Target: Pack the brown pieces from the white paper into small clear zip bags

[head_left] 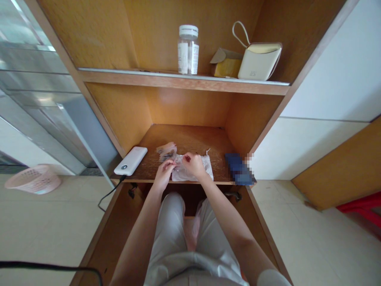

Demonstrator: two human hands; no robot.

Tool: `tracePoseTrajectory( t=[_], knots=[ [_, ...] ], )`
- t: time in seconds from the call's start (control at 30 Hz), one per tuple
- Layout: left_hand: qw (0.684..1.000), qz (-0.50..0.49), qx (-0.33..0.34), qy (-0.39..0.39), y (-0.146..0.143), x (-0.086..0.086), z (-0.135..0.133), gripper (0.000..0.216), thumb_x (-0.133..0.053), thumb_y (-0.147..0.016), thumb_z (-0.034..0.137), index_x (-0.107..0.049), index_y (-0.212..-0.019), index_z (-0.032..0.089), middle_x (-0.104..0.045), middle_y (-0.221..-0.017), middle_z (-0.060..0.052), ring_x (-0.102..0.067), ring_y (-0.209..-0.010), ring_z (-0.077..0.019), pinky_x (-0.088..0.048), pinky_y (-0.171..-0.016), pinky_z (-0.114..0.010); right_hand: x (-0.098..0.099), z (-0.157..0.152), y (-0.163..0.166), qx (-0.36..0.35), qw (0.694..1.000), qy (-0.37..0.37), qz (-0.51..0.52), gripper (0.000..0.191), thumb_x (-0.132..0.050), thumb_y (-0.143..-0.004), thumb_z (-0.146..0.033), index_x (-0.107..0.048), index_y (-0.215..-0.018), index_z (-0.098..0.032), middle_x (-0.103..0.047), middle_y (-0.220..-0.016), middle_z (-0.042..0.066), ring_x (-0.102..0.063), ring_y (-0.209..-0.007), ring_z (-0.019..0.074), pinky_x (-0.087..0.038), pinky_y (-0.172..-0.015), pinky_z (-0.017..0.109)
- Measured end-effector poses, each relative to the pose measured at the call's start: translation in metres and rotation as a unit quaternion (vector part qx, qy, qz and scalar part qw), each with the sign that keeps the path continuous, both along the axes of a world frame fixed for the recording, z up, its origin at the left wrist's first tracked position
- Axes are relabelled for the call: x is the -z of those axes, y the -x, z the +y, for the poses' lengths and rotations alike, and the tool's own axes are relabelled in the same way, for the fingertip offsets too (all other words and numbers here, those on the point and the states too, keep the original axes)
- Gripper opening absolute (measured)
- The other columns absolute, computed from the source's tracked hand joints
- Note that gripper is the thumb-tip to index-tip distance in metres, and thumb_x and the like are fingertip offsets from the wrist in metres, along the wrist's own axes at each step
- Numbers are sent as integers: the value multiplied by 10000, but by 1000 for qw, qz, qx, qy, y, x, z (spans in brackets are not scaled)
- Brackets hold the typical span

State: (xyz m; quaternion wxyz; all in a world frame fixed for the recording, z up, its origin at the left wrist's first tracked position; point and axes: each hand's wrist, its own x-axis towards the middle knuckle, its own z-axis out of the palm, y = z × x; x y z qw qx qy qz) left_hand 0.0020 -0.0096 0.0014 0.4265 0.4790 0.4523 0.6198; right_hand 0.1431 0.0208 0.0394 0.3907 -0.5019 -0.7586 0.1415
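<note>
Straight to the left hand (pixel 163 174): fingers (pixel 172 162) drawn in close, thumb and forefinger tips bunched together right by the left edge of the pouch (pixel 183 174). Too small to tell of anything pinched between them. Across now to the right hand (pixel 195 163): curled in above the pouch, knuckles up, fingers folded well inward, covering part of the fabric; again impossible to tell of any hold.

And the pouch itself: pale, thin, partly see-through, lying on the lower shelf (pixel 193 137) near the front edge, with a little white cord (pixel 208 151) poking out at its far right corner. Just beyond the pouch to the left, a crumpled clear packet (pixel 167 152) with dark bits showing, close to the left hand.

Further left of the pouch, lying at a slant, a white power bank (pixel 131 161), with a black cable (pixel 121 180) plugged in and drooping over the edge. Right of the pouch, well apart, a blue item (pixel 239 169), blurred into blocks. Nearer than the pouch, grey trousers (pixel 169 222), knees below the shelf edge.

Up above the pouch, on the upper shelf (pixel 178 82): an upright bottle (pixel 188 51), then an open yellow box (pixel 228 65), then a cream device (pixel 258 61) with a loop strap. Far left of the pouch, down on the floor (pixel 74 222), a pink basket (pixel 34 180).
</note>
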Motion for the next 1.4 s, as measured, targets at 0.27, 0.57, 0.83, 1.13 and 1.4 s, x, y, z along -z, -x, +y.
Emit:
tracePoseTrajectory(
  t=[0.27, 0.57, 0.83, 1.13, 1.4],
  knots=[
    [999, -35, -10, 10, 0, 2, 3, 142, -671, -626, 310, -611, -647, 184, -619, -686, -13, -594, -714, -173, -449, -669, -266, -2, -3, 0, -94, 994, -52, -16, 176, -480, -729, -41, -588, -758, -176, -615, -772, 25, -559, -731, 135, -421, -678, 229],
    [995, -92, 16, 30, -1, -1, 1, 157, -689, -640, 307, -603, -649, 176, -660, -856, -32, -619, -763, -167, -454, -723, -291, -13, 5, -15, -103, 994, -24, 26, 293, -496, -741, -8, -707, -834, -189, -688, -849, 54, -619, -785, 156, -459, -734, 264],
    [991, -135, -15, 3, -3, -4, 1, 145, -647, -674, 325, -586, -671, 194, -653, -881, -59, -618, -827, -179, -472, -780, -321, -24, 14, -32, -111, 986, 61, 112, 168, -688, -698, -301, -721, -788, -163, -704, -763, 54, -616, -651, 129, -456, -617, 237],
    [977, -209, -45, -22, -2, -5, 2, 176, -634, -687, 301, -511, -755, 196, -657, -852, -25, -636, -780, -153, -472, -800, -351, -36, 26, -38, -144, 943, 173, 245, 372, -678, -659, -483, -709, -753, -124, -657, -614, 40, -537, -491, 89, -408, -465, 207],
    [978, -123, 165, 31, -4, -26, -6, 515, -740, -647, 230, -557, -1127, 208, -613, -1119, -88, -618, -795, -166, -440, -619, -254, -48, 15, -28, -191, 898, 260, 301, 357, -699, -629, -492, -681, -672, -138, -589, -534, -9, -461, -460, 61, -360, -464, 200]
  ],
)
